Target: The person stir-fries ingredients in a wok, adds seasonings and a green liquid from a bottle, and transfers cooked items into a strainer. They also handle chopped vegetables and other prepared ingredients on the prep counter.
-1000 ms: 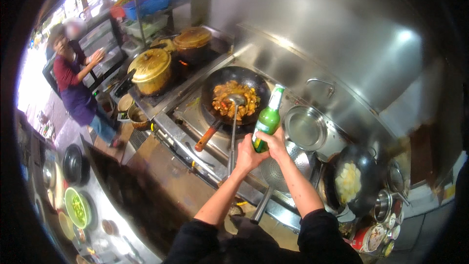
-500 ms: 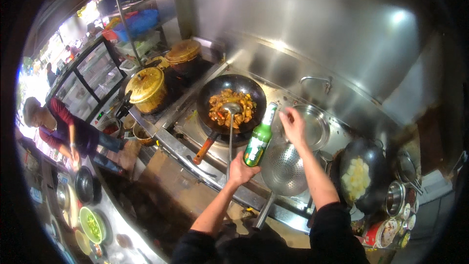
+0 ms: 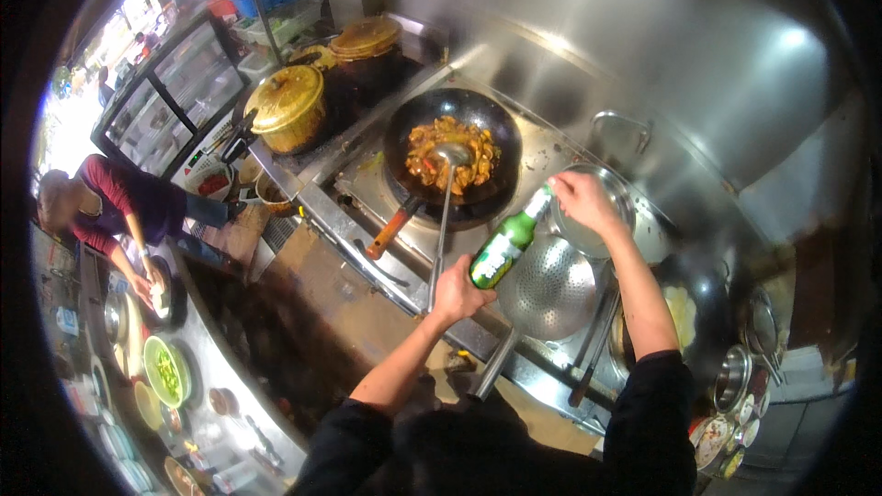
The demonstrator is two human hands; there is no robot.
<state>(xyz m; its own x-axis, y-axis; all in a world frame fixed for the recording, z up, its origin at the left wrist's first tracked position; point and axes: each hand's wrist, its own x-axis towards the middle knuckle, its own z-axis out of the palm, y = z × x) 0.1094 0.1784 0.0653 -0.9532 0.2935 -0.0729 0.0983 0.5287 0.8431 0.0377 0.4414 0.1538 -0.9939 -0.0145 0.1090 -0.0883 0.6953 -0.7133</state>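
Observation:
My left hand (image 3: pixel 459 292) is wrapped round the lower body of a green glass bottle (image 3: pixel 505 248) with a pale label. The bottle slants, its neck up and to the right. At the mouth, my right hand (image 3: pixel 585 202) pinches the top; whether a cap is there is hidden by the fingers. Behind the bottle, a black wok (image 3: pixel 496 115) with a wooden handle holds browned, sauced food pieces (image 3: pixel 430 149). A metal ladle (image 3: pixel 448 193) rests its bowl in the food. Its handle runs down beside my left hand; I cannot tell whether the fingers touch it.
Right of the bottle lie a perforated strainer (image 3: pixel 551 289) and a round metal pan (image 3: pixel 625 193) below a faucet (image 3: pixel 634 133). A lidded yellow pot (image 3: pixel 289 106) stands left of the wok. Across the aisle, a person (image 3: pixel 119 207) works at a counter with a green bowl (image 3: pixel 179 354).
My right hand has closed in on the bottle's mouth. The bottle leans further right. The view has shifted, and the other person's hands have moved over a dark pan.

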